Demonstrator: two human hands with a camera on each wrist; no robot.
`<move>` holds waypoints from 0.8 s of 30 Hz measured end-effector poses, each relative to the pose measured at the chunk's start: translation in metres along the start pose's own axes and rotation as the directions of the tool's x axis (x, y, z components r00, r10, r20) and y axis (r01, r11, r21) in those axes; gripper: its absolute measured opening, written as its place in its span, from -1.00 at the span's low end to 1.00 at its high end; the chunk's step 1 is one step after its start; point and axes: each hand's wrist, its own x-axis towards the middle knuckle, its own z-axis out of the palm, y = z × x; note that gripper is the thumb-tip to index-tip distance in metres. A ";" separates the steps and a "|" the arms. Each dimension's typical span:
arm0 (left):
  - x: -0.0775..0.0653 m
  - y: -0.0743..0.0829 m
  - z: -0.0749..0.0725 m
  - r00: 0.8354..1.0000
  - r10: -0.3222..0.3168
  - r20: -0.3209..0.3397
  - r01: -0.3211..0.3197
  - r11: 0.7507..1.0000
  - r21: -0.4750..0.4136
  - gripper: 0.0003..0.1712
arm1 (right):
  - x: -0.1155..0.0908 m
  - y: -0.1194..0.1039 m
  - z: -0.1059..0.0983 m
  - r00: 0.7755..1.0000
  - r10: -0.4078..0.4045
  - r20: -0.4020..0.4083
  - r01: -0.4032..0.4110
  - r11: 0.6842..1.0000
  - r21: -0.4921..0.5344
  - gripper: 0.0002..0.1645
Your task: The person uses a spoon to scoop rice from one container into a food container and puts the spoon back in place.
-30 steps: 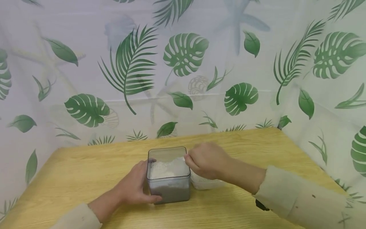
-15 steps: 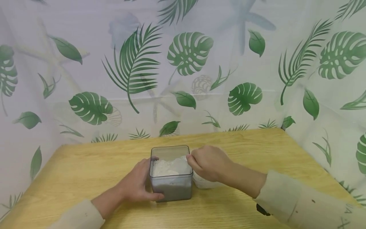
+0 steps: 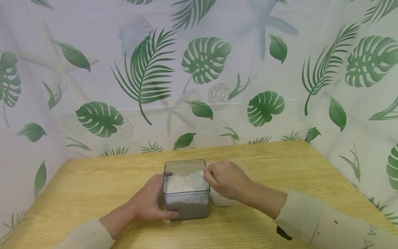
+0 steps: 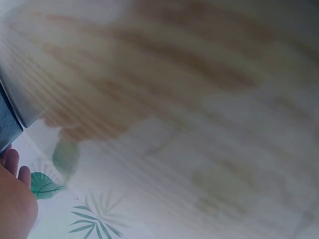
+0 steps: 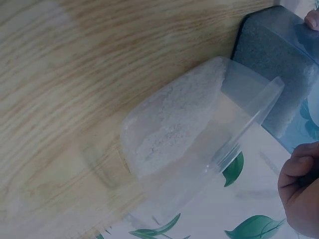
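Observation:
A clear grey-tinted square storage box stands on the table, partly filled with white grainy stuff. My left hand grips its left side, thumb across the front and fingers round the back. Over the box's right rim, my right hand is curled, pinching a smooth white scoop-like piece that lies in the grains; its handle is hidden in the fist. Beneath this hand, right beside the box, sits a low clear plastic tub, also holding white grains. The left wrist view catches only a box corner and some fingers.
The wood-grain table spreads out on both sides and behind the box. A white curtain printed with green leaves hangs along the table's back and sides. A dark band shows under the right sleeve.
The head view has shifted slightly. My right hand, blurred a second ago, has sunk a little beside the box rim. My left hand keeps its grip on the box.

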 end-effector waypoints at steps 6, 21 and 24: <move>-0.001 0.001 -0.001 1.000 0.018 -0.012 -0.017 1.000 0.014 0.28 | 0.000 0.001 0.007 0.998 0.003 -0.070 -0.002 1.000 0.020 -0.46; 0.000 0.000 0.001 0.999 0.036 -0.026 -0.035 0.998 0.046 0.27 | -0.005 -0.001 0.014 0.987 0.071 -0.142 -0.058 0.994 0.093 -0.45; -0.001 0.000 0.001 0.999 0.034 -0.028 -0.032 0.998 0.048 0.27 | -0.005 -0.003 0.014 0.986 0.079 -0.148 -0.066 0.993 0.093 -0.45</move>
